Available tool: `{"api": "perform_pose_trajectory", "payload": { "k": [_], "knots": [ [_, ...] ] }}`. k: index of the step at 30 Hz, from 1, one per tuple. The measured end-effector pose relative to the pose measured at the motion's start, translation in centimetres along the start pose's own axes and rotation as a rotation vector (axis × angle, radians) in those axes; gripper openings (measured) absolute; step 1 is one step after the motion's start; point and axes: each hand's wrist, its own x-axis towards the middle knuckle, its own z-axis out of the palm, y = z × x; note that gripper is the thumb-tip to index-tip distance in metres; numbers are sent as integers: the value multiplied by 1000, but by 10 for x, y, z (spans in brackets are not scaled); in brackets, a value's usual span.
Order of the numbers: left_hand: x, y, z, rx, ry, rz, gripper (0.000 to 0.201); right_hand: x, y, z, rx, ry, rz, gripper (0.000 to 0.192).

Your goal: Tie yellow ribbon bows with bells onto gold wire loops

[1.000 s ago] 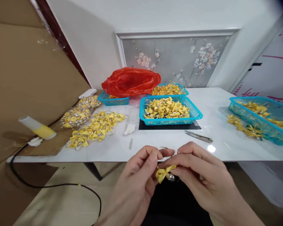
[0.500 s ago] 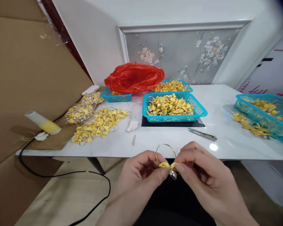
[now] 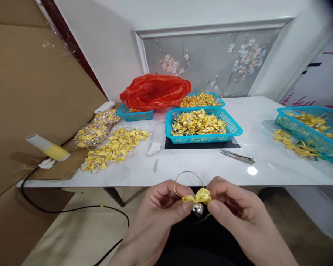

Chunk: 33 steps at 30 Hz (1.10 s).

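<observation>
Just in front of the table edge, a yellow ribbon bow [image 3: 201,195] is held between my two hands. A silver jingle bell [image 3: 197,210] hangs under its middle, and a thin gold elastic loop [image 3: 189,172] arches above. My left hand [image 3: 166,210] is closed, pinching the bow's left side between thumb and forefinger. The bow's right loop is pinched by the thumb and forefinger of my right hand [image 3: 235,210]. A loose yellow thread or ribbon end dangles below the bell. The other fingers of both hands are curled and partly hidden.
Yellow bows with bells [image 3: 116,147] lie piled at left beside bagged ones [image 3: 91,135]. A blue basket [image 3: 203,139] of bows stands mid-table, thread snips [image 3: 237,156] before it. Another blue basket [image 3: 307,129] is at right. A red plastic bag [image 3: 155,92] sits behind. A black cable [image 3: 72,211] hangs at left.
The bow has turned to face me more and its right loop looks fuller. My right hand has shifted slightly right and down, and the bell and elastic loop moved left.
</observation>
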Motion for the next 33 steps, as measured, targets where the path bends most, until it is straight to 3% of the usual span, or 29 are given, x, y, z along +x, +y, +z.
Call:
{"api": "perform_pose_trajectory", "payload": {
  "k": [5, 13, 19, 24, 27, 30, 33],
  "knots": [
    [-2, -2, 2, -142, -11, -15, 12, -1, -4, 16, -63, 77, -153, 22],
    [1, -1, 4, -219, -38, -76, 14, -7, 3, 26, -3, 112, -191, 21],
    [0, -3, 5, -124, 15, -91, 13, -5, 6, 23, -236, 184, -299, 18],
    [-2, -4, 7, 147, 121, 30, 13, 2, -1, -12, -266, -78, -62, 7],
    [-2, -4, 11, 208, 164, 54, 14, 9, -9, -24, -109, -136, 62, 19],
    [-2, -3, 14, 169, 227, 52, 26, 15, -12, -18, -19, -204, 153, 26],
    [-4, -4, 15, 128, 242, 51, 34, 17, -8, -3, 88, -178, 154, 36]
  ]
}}
